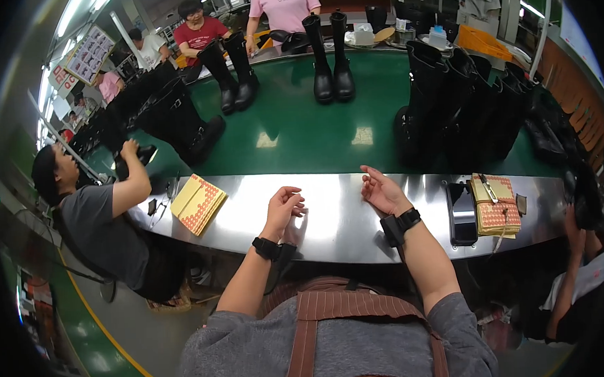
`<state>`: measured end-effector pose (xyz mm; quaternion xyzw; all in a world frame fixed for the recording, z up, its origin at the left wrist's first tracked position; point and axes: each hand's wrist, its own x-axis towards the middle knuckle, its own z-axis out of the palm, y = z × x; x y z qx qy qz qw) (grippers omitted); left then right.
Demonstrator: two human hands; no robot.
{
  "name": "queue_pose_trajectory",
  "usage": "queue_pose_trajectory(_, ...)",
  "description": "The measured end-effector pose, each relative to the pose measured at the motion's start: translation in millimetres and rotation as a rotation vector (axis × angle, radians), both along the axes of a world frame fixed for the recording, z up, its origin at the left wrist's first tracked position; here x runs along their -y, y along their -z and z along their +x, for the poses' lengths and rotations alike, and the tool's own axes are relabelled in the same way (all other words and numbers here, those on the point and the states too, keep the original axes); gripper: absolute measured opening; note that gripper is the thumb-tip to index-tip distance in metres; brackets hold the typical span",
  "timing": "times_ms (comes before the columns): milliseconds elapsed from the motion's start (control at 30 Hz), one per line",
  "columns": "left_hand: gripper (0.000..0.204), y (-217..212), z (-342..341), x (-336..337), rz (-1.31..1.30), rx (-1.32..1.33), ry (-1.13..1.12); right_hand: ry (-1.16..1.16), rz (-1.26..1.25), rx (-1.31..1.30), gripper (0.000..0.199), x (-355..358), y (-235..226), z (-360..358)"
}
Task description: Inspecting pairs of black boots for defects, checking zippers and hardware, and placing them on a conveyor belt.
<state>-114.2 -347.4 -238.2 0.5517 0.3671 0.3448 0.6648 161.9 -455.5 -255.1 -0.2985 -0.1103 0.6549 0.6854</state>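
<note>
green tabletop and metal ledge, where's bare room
Bare: the middle of the green tabletop, between the black boots and metal ledge; on the ledge, between left hand and right hand, and between left hand and yellow pad. Crowded: the tabletop's right, packed with more boots, and the ledge's right, holding a black device and second pad.

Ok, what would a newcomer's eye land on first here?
Probably the tall black boots standing around the left, far and right sides of the green tabletop. Nearer, the empty left hand and right hand are over the steel ledge, with yellow-and-red pads to either side.
</note>
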Motion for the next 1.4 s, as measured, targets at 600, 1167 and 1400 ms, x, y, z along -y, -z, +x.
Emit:
queue_pose_trajectory(600,0.048,9.0,-52.7,88.0,1.179,-1.028,-0.082,-0.023,0.012,-0.037,0.027,-0.4,13.0,16.1)
queue_pose_trajectory(1167,0.047,15.1,-58.5,82.0,1.195,-0.949,-0.112,-0.011,0.057,-0.05,0.027,2.9,11.1,15.3)
queue_pose_trajectory(1400,0.05,19.8,-64.9,81.7,1.213,-0.912,-0.093,0.032,0.075,-0.052,0.028,6.3,9.6,9.3)
